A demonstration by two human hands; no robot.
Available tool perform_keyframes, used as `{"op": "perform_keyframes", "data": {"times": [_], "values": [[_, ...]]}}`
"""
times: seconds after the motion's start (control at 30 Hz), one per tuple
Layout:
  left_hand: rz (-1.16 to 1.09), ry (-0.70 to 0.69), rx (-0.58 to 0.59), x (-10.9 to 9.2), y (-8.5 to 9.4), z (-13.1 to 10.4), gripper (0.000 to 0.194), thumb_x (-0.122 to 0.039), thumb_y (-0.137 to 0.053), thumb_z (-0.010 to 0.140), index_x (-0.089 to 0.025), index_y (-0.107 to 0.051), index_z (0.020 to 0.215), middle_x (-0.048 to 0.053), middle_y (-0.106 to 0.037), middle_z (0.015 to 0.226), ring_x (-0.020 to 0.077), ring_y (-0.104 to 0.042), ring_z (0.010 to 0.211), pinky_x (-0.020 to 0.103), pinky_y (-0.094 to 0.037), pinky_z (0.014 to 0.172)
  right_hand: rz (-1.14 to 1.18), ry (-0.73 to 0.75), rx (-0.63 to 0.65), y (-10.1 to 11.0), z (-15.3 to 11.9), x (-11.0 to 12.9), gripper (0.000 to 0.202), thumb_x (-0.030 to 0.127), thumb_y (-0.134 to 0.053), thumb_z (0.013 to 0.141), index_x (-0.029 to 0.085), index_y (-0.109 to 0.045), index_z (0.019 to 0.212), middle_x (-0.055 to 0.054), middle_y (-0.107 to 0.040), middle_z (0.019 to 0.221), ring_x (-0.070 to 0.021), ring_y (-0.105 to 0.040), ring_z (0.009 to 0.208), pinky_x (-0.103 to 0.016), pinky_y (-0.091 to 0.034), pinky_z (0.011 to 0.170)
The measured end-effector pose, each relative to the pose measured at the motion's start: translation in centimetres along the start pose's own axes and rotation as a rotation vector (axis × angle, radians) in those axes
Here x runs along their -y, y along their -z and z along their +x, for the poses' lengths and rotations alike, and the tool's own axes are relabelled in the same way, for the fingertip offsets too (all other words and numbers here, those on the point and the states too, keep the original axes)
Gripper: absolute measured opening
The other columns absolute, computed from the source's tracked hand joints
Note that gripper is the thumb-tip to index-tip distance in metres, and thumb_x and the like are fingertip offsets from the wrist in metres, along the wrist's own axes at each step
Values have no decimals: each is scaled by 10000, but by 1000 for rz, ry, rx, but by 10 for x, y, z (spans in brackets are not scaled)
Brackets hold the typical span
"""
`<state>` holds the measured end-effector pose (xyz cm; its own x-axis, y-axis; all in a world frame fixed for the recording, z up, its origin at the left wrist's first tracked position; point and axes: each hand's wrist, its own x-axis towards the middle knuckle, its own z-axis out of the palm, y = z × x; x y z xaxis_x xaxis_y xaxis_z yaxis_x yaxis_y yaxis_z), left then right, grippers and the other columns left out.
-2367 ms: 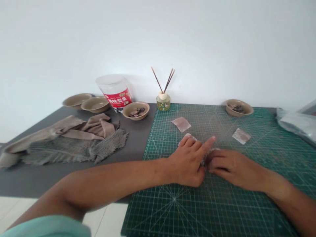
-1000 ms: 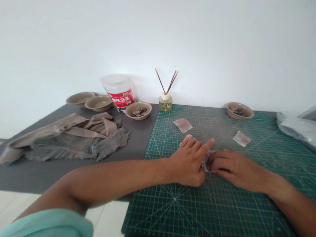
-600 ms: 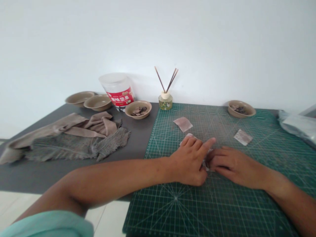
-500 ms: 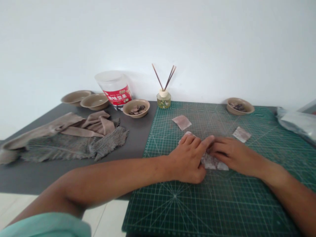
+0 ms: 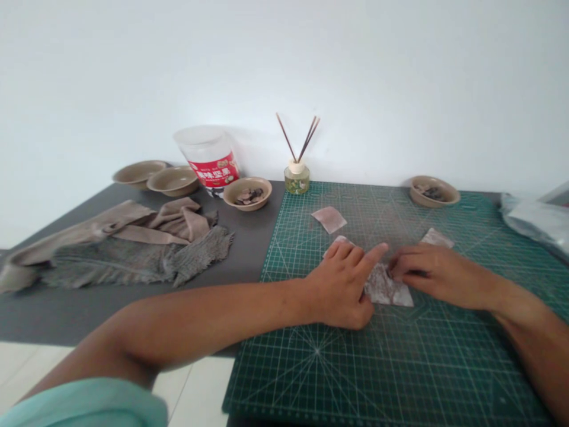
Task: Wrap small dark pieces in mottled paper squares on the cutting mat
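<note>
The small pale translucent filled sachet [image 5: 387, 287] lies flat on the green gridded cutting mat [image 5: 400, 367], pinned by the left hand [image 5: 340, 284] at its 9 o'clock edge, forefinger extended, while the right hand [image 5: 433, 274] pinches its 1 o'clock corner.

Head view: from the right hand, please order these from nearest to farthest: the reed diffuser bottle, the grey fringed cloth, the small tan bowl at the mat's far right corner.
Measured from the right hand:
1. Small tan bowl, straight beyond the hand, at the back of the green cutting mat.
2. Glass reed diffuser bottle, back and to the left, by the wall.
3. Grey fringed cloth, far left, off the mat.
</note>
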<state>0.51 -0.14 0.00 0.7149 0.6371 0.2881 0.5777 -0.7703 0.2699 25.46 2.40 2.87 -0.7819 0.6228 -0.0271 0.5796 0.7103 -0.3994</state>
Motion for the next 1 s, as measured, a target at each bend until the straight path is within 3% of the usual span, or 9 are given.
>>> {"op": "perform_keyframes", "data": {"times": [0.1,0.27,0.37,0.47,0.6,0.67,0.83,0.9,1.0], "values": [[-11,-7,1,0,0,0,909,-335,-535,785,-62,-219,1593,178,-569,1241,350,-494,1164,541,-344,1108,67,84,101,-5,-1,9,183,245,-555,1019,254,-714,929,-3,-741,974,-202,-678,907,-368,-475,832],[-21,0,2,1,0,0,908,-333,-536,779,-49,-233,1586,186,-571,1245,357,-489,1162,548,-342,1105,-115,-15,-140,-8,6,3,168,191,-554,997,218,-719,1013,-60,-728,1041,-261,-668,966,-427,-465,852],[1,-3,1,1,-1,0,914,-338,-537,783,-49,-220,1590,189,-572,1253,364,-492,1168,554,-335,1110,-37,-27,-28,0,0,1,160,189,-576,985,229,-713,913,-20,-722,920,-211,-671,855,-373,-469,791],[4,-10,-1,1,-1,0,910,-344,-533,791,-58,-212,1593,179,-577,1247,359,-498,1165,552,-336,1114,28,40,64,-4,-3,10,168,208,-580,993,253,-719,909,2,-737,947,-199,-678,894,-360,-468,817],[-10,-2,-1,1,-1,0,907,-335,-539,782,-56,-229,1587,176,-572,1256,350,-499,1160,540,-343,1113,-163,34,-138,-13,3,9,186,160,-560,975,225,-735,978,-53,-737,978,-241,-676,910,-398,-458,822],[-4,5,0,1,0,0,905,-342,-535,790,-56,-222,1590,180,-567,1269,354,-493,1175,545,-341,1114,-219,-14,-180,-9,3,2,169,176,-575,970,216,-739,975,-67,-734,974,-252,-674,898,-401,-456,804],[7,0,7,0,-1,1,909,-350,-536,794,-53,-217,1592,182,-574,1250,361,-498,1176,548,-337,1116,7,89,56,-5,-5,10,156,229,-574,997,252,-718,940,-10,-738,957,-199,-682,890,-359,-482,809],[-7,0,11,1,-1,1,908,-345,-544,789,-54,-226,1588,183,-572,1252,358,-501,1168,545,-345,1111,-22,75,-27,-11,-3,15,173,214,-551,1003,244,-714,954,-26,-742,987,-223,-685,921,-402,-485,852],[-37,12,8,1,0,0,889,-329,-553,788,-68,-240,1578,178,-566,1269,353,-502,1166,554,-358,1103,8,-33,-263,-17,6,12,167,246,-574,986,239,-731,930,-50,-750,993,-254,-688,931,-435,-501,860]]}}
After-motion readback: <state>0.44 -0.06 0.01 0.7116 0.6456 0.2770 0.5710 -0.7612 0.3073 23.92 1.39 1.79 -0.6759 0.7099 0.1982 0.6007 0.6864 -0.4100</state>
